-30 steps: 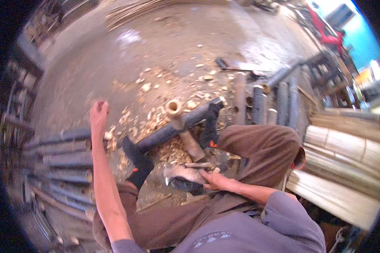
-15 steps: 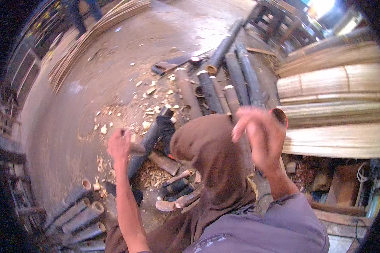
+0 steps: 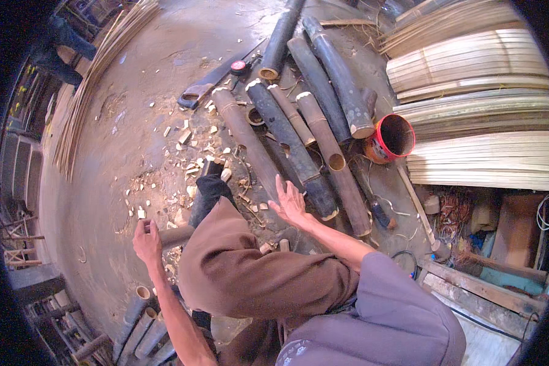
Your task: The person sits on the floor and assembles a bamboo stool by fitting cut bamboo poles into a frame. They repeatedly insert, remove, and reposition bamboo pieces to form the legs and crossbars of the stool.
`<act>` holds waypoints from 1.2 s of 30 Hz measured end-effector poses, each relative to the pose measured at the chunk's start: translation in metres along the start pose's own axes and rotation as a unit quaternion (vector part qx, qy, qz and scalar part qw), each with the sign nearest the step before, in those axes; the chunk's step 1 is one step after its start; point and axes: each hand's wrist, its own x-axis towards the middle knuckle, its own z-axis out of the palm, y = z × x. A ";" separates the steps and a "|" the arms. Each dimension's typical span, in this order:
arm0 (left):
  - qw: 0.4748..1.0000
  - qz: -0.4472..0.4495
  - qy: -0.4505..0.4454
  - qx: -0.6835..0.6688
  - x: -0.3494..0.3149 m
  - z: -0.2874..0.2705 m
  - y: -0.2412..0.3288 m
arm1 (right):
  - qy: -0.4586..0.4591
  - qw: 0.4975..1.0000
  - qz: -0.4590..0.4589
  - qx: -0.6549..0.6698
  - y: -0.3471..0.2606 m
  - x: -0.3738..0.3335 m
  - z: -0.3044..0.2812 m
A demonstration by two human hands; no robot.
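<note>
My left hand (image 3: 146, 241) is at the left of my bent knee, its fingers curled. A short, thick brown cylindrical piece (image 3: 177, 236) runs from this hand toward the knee; the grip is partly hidden. My right hand (image 3: 290, 204) is spread above the near end of a brown bamboo tube (image 3: 250, 137), and I cannot tell whether it touches. Beside that tube lie a black bamboo tube (image 3: 293, 143) and another brown tube with a round hole (image 3: 323, 134). A dark tube (image 3: 201, 204) lies by my black-covered foot (image 3: 213, 186).
Pale wood chips (image 3: 192, 161) litter the floor. A handsaw (image 3: 210, 82) and a red-topped round item (image 3: 238, 67) lie farther off. At right are a red-rimmed bucket (image 3: 383, 146) and stacked bamboo slats (image 3: 482, 113). Cut tubes (image 3: 134, 308) stand lower left. Another person's legs (image 3: 61, 49) show far left.
My right hand has come down and left, from a blurred raised position to the bamboo tubes. My left hand has drawn nearer to me with the brown piece. The view has shifted.
</note>
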 end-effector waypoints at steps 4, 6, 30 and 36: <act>1.000 0.010 0.004 -0.010 -0.004 -0.004 0.002 | -0.074 0.995 0.055 0.030 -0.005 0.001 -0.006; 0.997 0.021 -0.016 -0.066 -0.004 -0.006 -0.002 | -0.119 0.987 0.081 0.072 -0.002 0.006 -0.013; 0.777 -0.078 0.038 -0.623 -0.030 -0.066 -0.053 | -0.045 0.940 -0.332 0.060 -0.101 0.063 -0.199; 0.512 -0.117 0.144 -0.839 -0.034 -0.086 -0.059 | 0.000 0.821 -0.557 -0.123 -0.212 0.108 -0.225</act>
